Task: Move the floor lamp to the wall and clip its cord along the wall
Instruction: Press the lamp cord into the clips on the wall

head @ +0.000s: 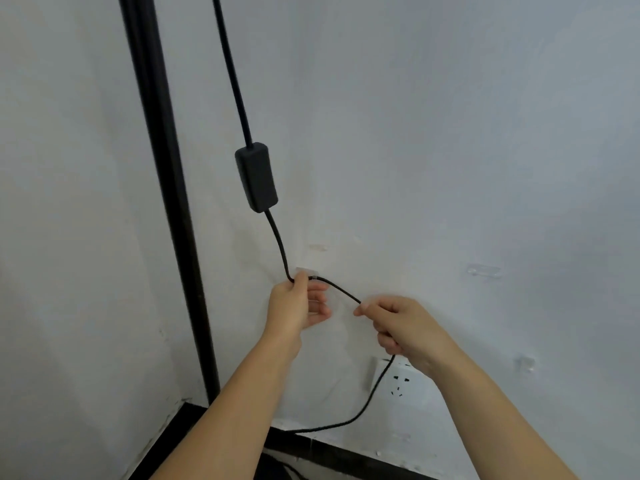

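Two bare forearms coming up from the bottom edge, closest to the lens. Left hand (298, 306) up at the wall (450, 133), grip pinched shut on the black cord (277, 244) right where it bends at a small clear clip (306, 271) stuck to the paint — thumb and forefinger on the cord, other fingers loosely curled below. Right hand (401, 327) just beside it, a bit lower, grip closed on the same cord further along, fingertips (360, 310) pinching it where it arcs down from the clip. Past that hand, cord drooping across a white wall socket (401, 382) and looping back left along the dark baseboard (346, 452). Above the clip, cord running up to a black inline switch box (257, 177), then on up out of frame. Lamp pole (166, 188) — thin, black, upright — standing in the corner just left of the cord, close against the wall. Two more clear clips on the wall off to the right: one (483, 271) about level with the first, another (525, 363) lower, near the socket. Neither has cord in it yet.
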